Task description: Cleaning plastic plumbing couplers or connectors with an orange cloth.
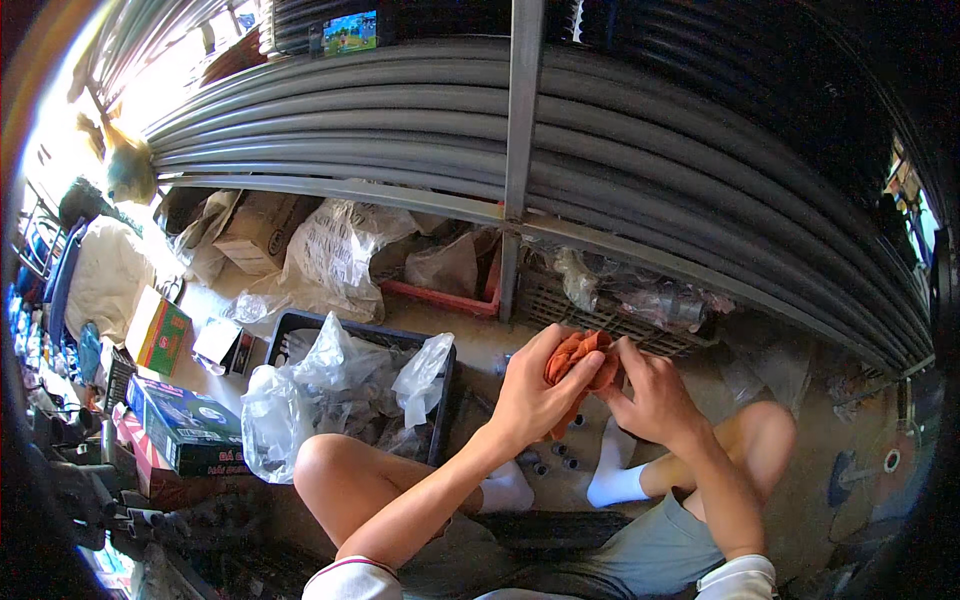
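Observation:
A crumpled orange-brown cloth (574, 362) is bunched up between my two hands, above my feet. My left hand (530, 392) wraps round it from the left, with the thumb pressed on its front. On the other side my right hand (655, 396) has its fingers bent and closed at the cloth's right edge. Whether a small part sits inside the folds is hidden. Below the hands, several small grey cylindrical pieces (571, 463) rest on the floor between my white-socked feet.
A dark crate (447, 388) full of clear plastic bags (335, 365) stands at my left. Boxes (190, 425) are stacked farther left. Ahead, a metal rack post (521, 120) rises beside long grey pipes (340, 115); a red tray (440, 300) and a black basket (640, 325) sit underneath.

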`<move>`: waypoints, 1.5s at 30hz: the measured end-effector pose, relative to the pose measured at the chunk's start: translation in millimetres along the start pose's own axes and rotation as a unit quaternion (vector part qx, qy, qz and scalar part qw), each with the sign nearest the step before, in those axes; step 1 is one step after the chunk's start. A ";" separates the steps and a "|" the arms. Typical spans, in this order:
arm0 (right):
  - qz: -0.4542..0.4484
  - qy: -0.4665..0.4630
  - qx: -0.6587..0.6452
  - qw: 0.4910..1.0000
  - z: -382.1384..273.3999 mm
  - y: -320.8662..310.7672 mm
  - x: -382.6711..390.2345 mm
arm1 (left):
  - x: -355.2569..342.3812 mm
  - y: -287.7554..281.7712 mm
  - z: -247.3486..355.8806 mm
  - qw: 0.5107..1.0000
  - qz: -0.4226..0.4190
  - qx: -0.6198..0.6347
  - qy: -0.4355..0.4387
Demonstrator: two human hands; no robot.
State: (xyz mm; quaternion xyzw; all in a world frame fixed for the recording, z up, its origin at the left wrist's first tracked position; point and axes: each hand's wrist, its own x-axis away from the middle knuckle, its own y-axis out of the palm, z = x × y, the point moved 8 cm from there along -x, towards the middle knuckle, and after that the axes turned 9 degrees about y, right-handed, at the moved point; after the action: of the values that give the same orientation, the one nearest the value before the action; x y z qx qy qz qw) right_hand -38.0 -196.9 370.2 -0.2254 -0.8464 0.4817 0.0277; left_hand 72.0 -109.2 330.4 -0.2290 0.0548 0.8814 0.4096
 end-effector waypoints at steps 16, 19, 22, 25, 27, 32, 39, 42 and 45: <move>-0.043 0.038 -0.052 0.997 1.1 16.2 -2.1 | -3.2 -9.9 12.9 0.995 -0.032 -0.089 -0.033; -0.049 0.041 -0.048 0.997 8.6 19.3 -0.8 | -4.0 -8.7 9.9 0.991 -0.049 -0.119 -0.028; -0.041 0.068 -0.086 0.993 10.2 19.9 -1.7 | -4.2 -8.5 7.4 0.990 -0.044 -0.131 -0.029; 0.009 0.073 -0.135 0.988 7.1 12.6 -5.7 | -4.5 -7.8 6.2 0.998 -0.024 -0.049 -0.035; -0.009 0.139 -0.221 0.965 12.7 10.7 -6.1 | -4.3 -4.7 6.3 0.997 -0.012 0.069 -0.015; 0.058 0.062 -0.128 0.988 12.7 2.3 -6.2 | 0.4 2.8 -6.3 0.966 -0.029 0.211 -0.148; 0.090 0.068 -0.098 0.989 7.6 -0.2 -4.9 | -0.8 2.0 -15.3 0.976 -0.041 0.178 -0.120; 0.044 0.073 -0.105 0.991 6.6 3.7 -7.3 | -3.1 -4.8 -5.7 0.993 -0.027 0.109 -0.024; 0.032 0.125 -0.180 0.975 24.7 8.8 -4.0 | -9.0 -6.7 24.4 0.996 -0.037 0.025 0.081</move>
State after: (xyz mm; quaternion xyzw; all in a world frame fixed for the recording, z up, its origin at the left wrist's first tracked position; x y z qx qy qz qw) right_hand -37.8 -214.5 350.4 -0.3116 -0.9017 0.2899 0.0765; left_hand 73.3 -104.1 356.7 -0.2910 0.1014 0.8424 0.4420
